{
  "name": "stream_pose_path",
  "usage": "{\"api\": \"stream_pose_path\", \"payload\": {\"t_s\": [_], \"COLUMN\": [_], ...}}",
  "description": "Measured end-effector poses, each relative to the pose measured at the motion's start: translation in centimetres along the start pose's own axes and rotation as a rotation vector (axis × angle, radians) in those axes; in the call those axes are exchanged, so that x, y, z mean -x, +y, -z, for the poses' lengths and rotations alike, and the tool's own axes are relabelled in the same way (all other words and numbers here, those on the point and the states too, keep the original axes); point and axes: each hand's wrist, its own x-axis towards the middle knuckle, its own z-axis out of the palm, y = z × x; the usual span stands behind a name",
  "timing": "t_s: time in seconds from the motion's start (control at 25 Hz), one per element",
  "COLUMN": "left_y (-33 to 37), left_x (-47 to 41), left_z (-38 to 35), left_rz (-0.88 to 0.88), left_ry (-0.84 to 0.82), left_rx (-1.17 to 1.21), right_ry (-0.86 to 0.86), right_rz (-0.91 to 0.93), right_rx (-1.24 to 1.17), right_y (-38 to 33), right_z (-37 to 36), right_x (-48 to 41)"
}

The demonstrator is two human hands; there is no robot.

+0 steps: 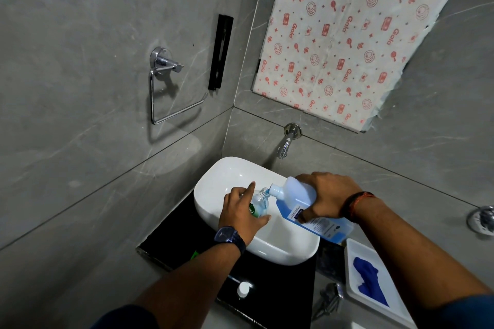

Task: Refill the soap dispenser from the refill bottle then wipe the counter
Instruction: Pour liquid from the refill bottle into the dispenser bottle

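Soap flows over the white basin (280,248): the right hand (324,196), clamped on the tilted refill bottle (296,192), feeds the soap dispenser (258,201), gripped by the left hand (242,211). A slow tilt, mouths aligned, should prevent spills. Right of the basin, a blue cloth (369,279) waits.

- The left hand (242,212) grips a small clear soap dispenser (259,204) over the white basin (288,248), its neck open.
- The right hand (324,196) holds the refill bottle (302,192) tipped over, mouth touching the dispenser's neck; blue liquid sits at the bottle's low side.
- A white cap (243,289) lies on the black surface (280,288) in front of the basin.
- A blue cloth (369,279) lies in a white tray (355,296) to the right.
- A chrome tap (286,141) juts from the grey wall above the basin.
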Motion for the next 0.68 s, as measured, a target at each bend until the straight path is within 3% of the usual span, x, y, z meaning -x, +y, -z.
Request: {"api": "stream_pose_path", "payload": {"t_s": [0.68], "left_y": [0.41], "left_x": [0.0], "left_z": [0.4], "left_rz": [-0.004], "left_ry": [-0.041], "left_rx": [-0.006], "right_ry": [0.002], "right_rz": [0.002], "right_rx": [0.0], "right_y": [0.26], "right_z": [0.03], "right_x": [-0.11]}}
